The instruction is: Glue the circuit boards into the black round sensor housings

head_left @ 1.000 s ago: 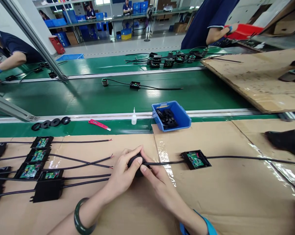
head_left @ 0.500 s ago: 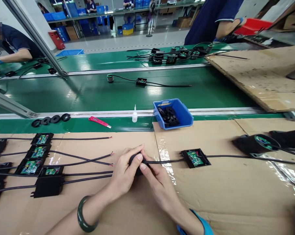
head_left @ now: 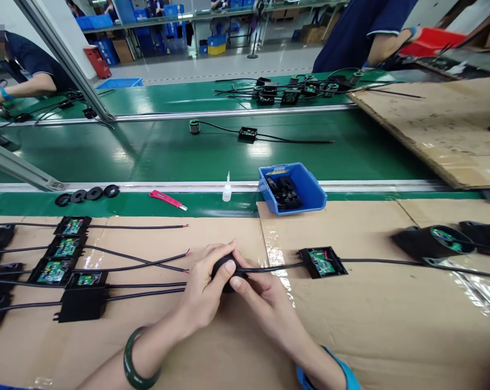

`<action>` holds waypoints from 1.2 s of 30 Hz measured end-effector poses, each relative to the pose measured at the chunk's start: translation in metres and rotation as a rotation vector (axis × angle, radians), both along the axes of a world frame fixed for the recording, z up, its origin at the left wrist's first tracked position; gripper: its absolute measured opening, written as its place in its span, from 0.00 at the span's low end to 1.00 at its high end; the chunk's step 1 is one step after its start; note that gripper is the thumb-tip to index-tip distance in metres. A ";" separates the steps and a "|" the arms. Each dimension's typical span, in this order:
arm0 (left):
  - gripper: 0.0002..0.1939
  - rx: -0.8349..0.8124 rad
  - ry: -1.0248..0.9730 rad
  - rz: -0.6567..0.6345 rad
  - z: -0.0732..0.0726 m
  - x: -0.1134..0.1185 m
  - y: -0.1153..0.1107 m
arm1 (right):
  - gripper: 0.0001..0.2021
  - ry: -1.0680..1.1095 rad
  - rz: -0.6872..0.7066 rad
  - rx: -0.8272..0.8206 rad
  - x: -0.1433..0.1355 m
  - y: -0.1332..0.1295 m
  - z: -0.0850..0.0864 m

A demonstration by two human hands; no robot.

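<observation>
A black rectangular circuit box (head_left: pixel 248 134) slid rightward beyond the fingers (head_left: pixel 222 252), while left hand (head_left: pixel 204 287) and right hand (head_left: pixel 271 300) clasp a round, plastic-looking black part (head_left: pixel 219 265), likely light, stiff, best held by its sides.

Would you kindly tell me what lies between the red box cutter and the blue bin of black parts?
In the head view, a small white bottle stands between the red box cutter and the blue bin.

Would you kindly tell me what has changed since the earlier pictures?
On the green belt, the small wired assembly has moved right. A black housing with a green board has come in from the right onto the cardboard. The left hand and right hand stay on the black round part.
</observation>
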State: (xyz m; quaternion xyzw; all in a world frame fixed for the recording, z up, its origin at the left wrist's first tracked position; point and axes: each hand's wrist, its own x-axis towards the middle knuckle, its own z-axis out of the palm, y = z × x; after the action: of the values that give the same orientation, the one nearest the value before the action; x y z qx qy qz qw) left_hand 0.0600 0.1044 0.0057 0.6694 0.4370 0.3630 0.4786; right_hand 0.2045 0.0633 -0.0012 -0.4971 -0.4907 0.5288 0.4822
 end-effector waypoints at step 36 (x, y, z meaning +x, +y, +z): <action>0.12 -0.212 -0.161 0.027 0.005 0.008 0.012 | 0.26 0.236 -0.007 -0.129 -0.008 0.003 -0.007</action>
State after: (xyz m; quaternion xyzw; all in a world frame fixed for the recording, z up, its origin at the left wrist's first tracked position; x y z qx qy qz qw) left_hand 0.0681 0.1162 0.0109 0.5780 0.4419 0.3737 0.5753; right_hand 0.1968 0.0664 -0.0079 -0.4632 -0.3938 0.6123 0.5054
